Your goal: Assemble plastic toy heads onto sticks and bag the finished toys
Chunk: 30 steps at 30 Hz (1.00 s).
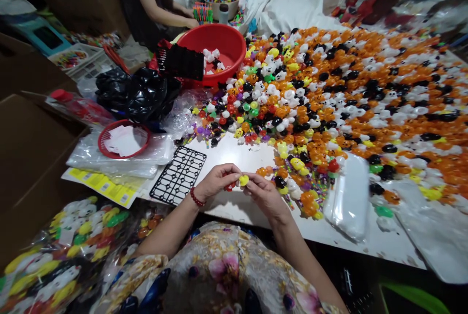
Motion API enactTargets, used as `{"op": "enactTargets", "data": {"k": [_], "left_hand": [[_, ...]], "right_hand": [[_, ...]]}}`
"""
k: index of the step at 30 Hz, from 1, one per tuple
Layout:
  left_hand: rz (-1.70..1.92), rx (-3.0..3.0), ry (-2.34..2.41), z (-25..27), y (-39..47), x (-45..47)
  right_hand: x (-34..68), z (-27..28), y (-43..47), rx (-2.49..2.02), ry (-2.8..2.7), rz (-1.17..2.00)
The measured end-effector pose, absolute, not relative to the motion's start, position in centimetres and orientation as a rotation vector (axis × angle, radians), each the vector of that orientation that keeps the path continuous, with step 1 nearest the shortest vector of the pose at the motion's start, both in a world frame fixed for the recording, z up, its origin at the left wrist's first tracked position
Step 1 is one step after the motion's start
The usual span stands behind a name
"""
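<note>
A small yellow plastic toy piece (pixel 243 180) is pinched between the fingertips of both hands, above the table's front edge. My left hand (pixel 216 182), with a red bead bracelet on its wrist, grips it from the left. From the right, my right hand (pixel 266 198) closes its fingertips on the same piece. A small red piece (pixel 229 187) shows just under my left fingers; whether I hold it too I cannot make out. Left of the hands lies a black plastic grid frame (pixel 178 175). Close to my right hand are loose orange, white and yellow toy pieces (pixel 298 182).
A wide heap of small toys (pixel 347 89) covers the table's right and back. Stacked clear bags (pixel 349 197) lie front right. A red basin (pixel 230 43) and a small red basket (pixel 146 146) stand leftward. Filled bags (pixel 82 226) sit lower left. Another person's arm (pixel 157 4) is at back left.
</note>
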State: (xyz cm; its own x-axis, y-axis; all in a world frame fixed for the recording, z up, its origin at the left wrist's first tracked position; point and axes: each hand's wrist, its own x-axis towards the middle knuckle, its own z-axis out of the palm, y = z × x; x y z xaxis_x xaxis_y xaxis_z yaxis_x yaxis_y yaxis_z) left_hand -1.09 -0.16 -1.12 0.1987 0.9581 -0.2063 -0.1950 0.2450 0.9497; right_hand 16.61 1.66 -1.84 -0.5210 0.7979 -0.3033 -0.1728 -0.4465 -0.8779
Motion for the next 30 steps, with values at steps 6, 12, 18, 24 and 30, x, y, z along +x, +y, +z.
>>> {"op": "enactTargets", "data": {"k": [6, 12, 18, 24, 30], "left_hand": [[0.999, 0.978, 1.017, -1.3, -0.2, -1.0], [0.993, 1.037, 1.016, -1.8, -0.3, -1.0], [1.063, 1.184, 1.124, -2.6, -0.1, -0.5], [1.213, 0.717, 1.319, -3.5, 0.6, 0.7], [1.300, 0.418, 1.190, -3.0, 0.2, 1.9]], "right_hand": [[16.9, -1.9, 1.7, -0.981, -1.130, 2.034], [16.7, -2.4, 1.5, -0.991, -1.109, 2.049], [16.8, -2.1, 1.1, -0.946, -1.173, 2.050], [17.3, -1.5, 0.8, -1.082, -1.377, 1.775], [17.1, -2.7, 0.6, -1.214, -1.634, 1.343]]}}
